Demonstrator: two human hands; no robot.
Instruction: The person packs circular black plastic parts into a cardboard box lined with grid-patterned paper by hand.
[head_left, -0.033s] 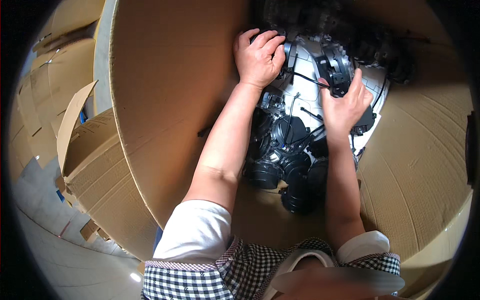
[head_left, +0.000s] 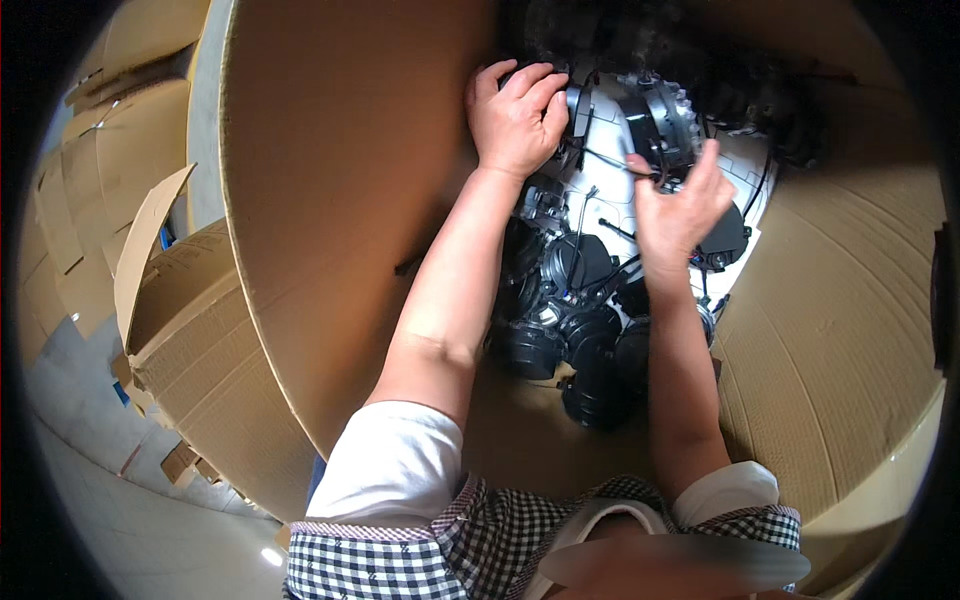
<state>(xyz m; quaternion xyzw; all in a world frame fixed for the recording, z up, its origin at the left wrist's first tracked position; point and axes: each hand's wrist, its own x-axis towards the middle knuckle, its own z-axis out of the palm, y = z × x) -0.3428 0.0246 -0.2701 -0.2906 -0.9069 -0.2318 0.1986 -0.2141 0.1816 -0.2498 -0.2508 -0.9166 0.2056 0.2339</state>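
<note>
My left hand is curled over a dark round part with a grey rim, close to the tall cardboard wall. Most of that part is hidden under the hand. My right hand has its thumb and fingers around the near edge of a black round part with a ribbed, shiny ring. A thin black cable runs from near the left hand toward the right thumb. Both round parts are above a white sheet printed with dark lines. The ringed part is slightly blurred.
A big cardboard box surrounds my arms, its left wall tall and its right wall bent. Several black round parts with cables are piled nearer to me. More dark parts lie in shadow at the back. Another opened carton stands outside, left.
My right hand has shifted slightly left, and the ringed part in it has turned and moved a little. The cable near the thumb has shifted. My left hand is nearly still.
</note>
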